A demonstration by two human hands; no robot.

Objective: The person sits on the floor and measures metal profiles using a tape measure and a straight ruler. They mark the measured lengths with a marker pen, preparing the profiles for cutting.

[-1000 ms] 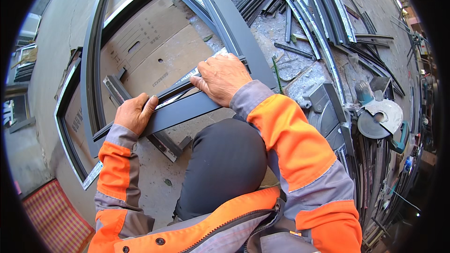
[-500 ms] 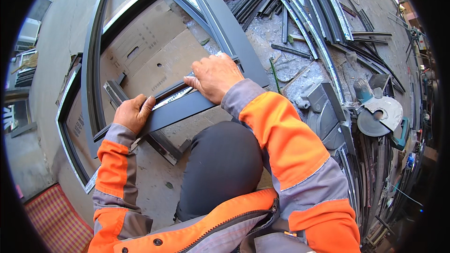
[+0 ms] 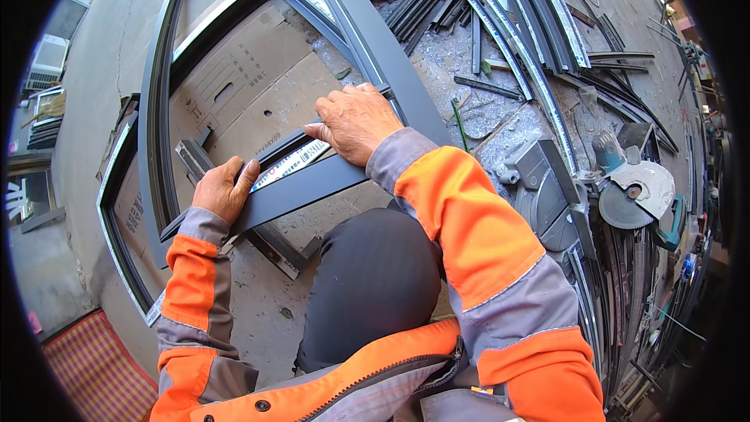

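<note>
A dark grey metal window frame (image 3: 422,94) lies in front of me, its near rail crossing just beyond my knee. My left hand (image 3: 225,190) is closed around the left part of that rail, thumb on top. Farther right, my right hand (image 3: 355,121) grips the rail near its right corner, fingers bent over it and thumb pointing left. Between the hands, a slim dark strip (image 3: 287,150) runs along the rail's inner edge beside a printed white film (image 3: 293,164). My fingertips are partly hidden behind the rail.
Flattened cardboard (image 3: 242,82) and another frame (image 3: 117,227) lie beneath. A short profile piece (image 3: 273,250) sits under the rail near my knee (image 3: 371,285). At right stands a cut-off saw (image 3: 629,195), with long metal profiles (image 3: 539,8) and offcuts (image 3: 422,12) beyond.
The near rail has tilted slightly, so more of the printed film shows between my hands. My right hand has shifted a little left; my left hand keeps its hold.
</note>
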